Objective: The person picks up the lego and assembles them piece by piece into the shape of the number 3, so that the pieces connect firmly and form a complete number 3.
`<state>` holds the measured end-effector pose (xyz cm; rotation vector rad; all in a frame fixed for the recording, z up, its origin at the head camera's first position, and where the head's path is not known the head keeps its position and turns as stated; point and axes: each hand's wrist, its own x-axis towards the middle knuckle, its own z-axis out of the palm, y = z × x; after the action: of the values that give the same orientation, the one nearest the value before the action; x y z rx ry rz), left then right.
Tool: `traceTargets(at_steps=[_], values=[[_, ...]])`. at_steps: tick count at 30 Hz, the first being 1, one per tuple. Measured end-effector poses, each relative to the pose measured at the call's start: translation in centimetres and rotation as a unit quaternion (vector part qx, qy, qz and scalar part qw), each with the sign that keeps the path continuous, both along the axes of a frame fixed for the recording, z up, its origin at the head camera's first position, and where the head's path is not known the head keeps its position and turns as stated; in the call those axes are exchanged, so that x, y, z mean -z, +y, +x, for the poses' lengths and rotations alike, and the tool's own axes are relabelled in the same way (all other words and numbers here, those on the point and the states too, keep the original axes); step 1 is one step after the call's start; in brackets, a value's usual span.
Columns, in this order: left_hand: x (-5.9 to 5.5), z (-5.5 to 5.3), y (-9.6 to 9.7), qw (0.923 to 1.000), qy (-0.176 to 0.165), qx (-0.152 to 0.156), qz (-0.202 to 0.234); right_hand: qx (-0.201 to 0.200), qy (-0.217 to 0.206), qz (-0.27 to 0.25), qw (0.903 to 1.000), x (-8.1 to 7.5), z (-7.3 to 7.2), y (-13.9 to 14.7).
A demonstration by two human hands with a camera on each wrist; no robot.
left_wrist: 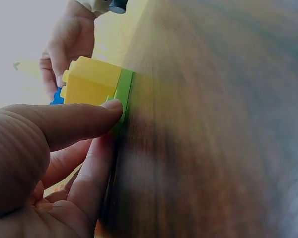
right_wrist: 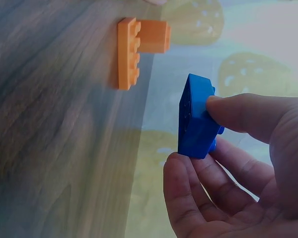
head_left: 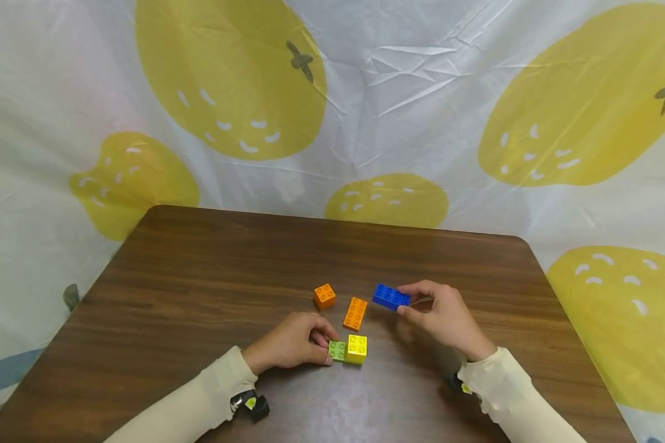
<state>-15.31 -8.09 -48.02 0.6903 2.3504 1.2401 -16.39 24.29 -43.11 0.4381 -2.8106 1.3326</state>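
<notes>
My left hand pinches a flat green toy brick between thumb and fingers, low on the table. On the green brick's right part sits a taller yellow brick, studs up; the left wrist view shows the yellow brick stacked on the green one. My right hand holds a blue brick by its right end, thumb on one side and fingers on the other. In the right wrist view the blue brick is raised off the table, its hollow underside partly showing.
A long, flat orange brick lies between the two hands, studs up. Farther back and left stands a small, taller orange brick. The brown wooden table ends at a white curtain with yellow fruit prints.
</notes>
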Motion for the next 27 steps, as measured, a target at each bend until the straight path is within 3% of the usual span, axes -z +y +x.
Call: traceTargets(at_steps=[27], values=[[-0.1, 0.2, -0.4, 0.9999, -0.010, 0.000, 0.009, -0.050, 0.029, -0.015, 0.9982, -0.7, 1.9, -2.5]])
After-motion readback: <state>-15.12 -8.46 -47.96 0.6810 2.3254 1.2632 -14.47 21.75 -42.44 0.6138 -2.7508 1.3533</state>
